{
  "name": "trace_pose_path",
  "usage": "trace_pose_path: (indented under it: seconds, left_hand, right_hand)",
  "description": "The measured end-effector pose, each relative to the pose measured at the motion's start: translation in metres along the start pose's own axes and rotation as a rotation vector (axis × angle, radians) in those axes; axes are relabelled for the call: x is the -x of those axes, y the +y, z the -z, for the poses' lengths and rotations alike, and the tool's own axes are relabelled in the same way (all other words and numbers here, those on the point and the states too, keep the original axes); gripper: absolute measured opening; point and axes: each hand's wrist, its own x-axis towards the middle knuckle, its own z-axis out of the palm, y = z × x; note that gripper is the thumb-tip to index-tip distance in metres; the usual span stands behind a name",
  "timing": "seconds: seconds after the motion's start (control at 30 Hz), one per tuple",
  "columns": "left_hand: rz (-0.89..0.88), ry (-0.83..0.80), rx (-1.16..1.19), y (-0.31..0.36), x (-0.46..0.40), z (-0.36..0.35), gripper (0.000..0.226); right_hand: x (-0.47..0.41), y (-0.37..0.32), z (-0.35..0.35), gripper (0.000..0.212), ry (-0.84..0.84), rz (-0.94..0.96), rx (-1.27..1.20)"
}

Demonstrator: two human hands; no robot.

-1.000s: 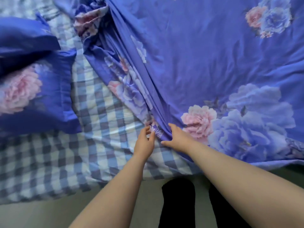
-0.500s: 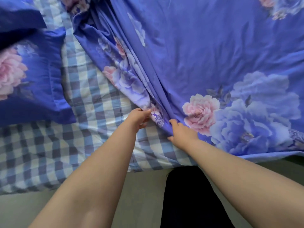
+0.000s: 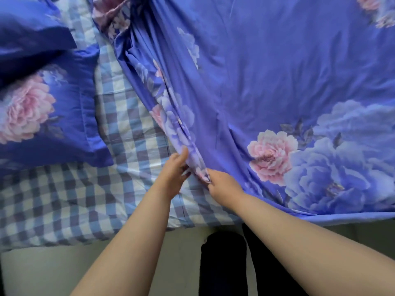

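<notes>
A blue duvet cover (image 3: 277, 71) printed with pink and pale-blue flowers lies over the right part of the bed, its left edge bunched into long folds. Both hands meet at the near end of that bunched edge. My left hand (image 3: 174, 175) touches the fold from the left, thumb up along the cloth and fingers curled round it. My right hand (image 3: 223, 188) pinches the corner of the fold from the right. Its fingertips are hidden in the cloth.
A blue-and-white checked sheet (image 3: 64, 199) covers the mattress on the left. Two blue floral pillows (image 3: 42, 112) lie at the far left, one partly on the other. The bed's near edge runs across the lower frame, with pale floor (image 3: 53, 272) and my dark trouser legs (image 3: 224, 263) below it.
Both hands have stayed at the corner of the bunched edge. My left hand has shifted its hold there, and the view has moved slightly.
</notes>
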Motion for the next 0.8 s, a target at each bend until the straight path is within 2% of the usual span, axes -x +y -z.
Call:
trace_pose_path:
  seconds: [0.07, 0.13, 0.27, 0.37, 0.5, 0.57, 0.63, 0.8]
  left_hand:
    - [-0.011, -0.063, 0.221, 0.021, -0.013, 0.006, 0.055]
    - [-0.020, -0.083, 0.217, 0.044, -0.021, 0.010, 0.062]
    - [-0.144, 0.032, 0.235, 0.088, -0.035, 0.028, 0.046]
    - [-0.213, 0.095, 0.235, 0.098, -0.038, 0.054, 0.019]
    - [-0.136, 0.223, 0.122, 0.053, -0.026, 0.101, 0.009]
    - [-0.160, 0.329, 0.093, 0.027, -0.019, 0.130, 0.027]
    - [-0.161, 0.408, 0.032, 0.007, -0.006, 0.152, 0.034]
    - [-0.198, 0.631, -0.461, -0.012, 0.033, 0.184, 0.032]
  right_hand:
    - [0.012, -0.003, -0.006, 0.022, -0.090, 0.017, 0.016]
    - [0.024, -0.006, -0.013, 0.016, -0.175, 0.040, 0.033]
    - [0.043, -0.002, -0.033, 0.016, -0.285, 0.007, 0.118]
    - [0.051, 0.002, -0.056, 0.018, -0.312, -0.051, 0.170]
    - [0.058, 0.007, -0.094, 0.021, -0.285, -0.178, 0.207]
    - [0.058, 0.008, -0.112, 0.023, -0.247, -0.289, 0.206]
    - [0.057, 0.003, -0.125, 0.023, -0.207, -0.390, 0.200]
    - [0.055, -0.023, -0.157, 0.029, -0.047, -0.511, 0.405]
